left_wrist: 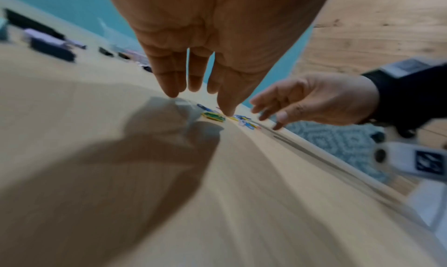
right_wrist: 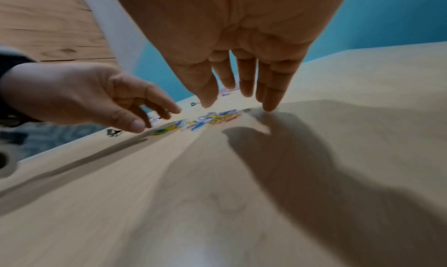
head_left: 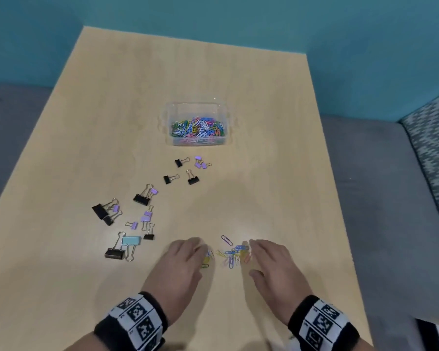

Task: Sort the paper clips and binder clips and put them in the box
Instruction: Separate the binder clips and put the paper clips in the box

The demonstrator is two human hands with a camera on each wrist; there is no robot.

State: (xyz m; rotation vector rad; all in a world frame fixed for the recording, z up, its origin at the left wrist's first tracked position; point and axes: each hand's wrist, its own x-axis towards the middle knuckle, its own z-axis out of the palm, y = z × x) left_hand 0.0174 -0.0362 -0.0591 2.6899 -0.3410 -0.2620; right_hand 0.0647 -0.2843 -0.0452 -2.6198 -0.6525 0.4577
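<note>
A small heap of coloured paper clips (head_left: 232, 254) lies near the table's front, between my two hands. My left hand (head_left: 185, 259) is open to the left of the heap, fingertips down at a yellow and green clip (left_wrist: 212, 116). My right hand (head_left: 266, 259) is open on the heap's right side, straight fingers (right_wrist: 268, 99) reaching down to the table beside the clips (right_wrist: 217, 118). Neither hand holds anything. A clear plastic box (head_left: 197, 124) at the table's middle holds many coloured paper clips. Several black, purple and light blue binder clips (head_left: 140, 219) lie scattered left of centre.
The wooden table (head_left: 264, 173) has bare surface on its right half and far end. A teal wall stands behind it. A grey seat with a patterned cushion (head_left: 431, 153) lies past the right edge. The front edge runs just below my wrists.
</note>
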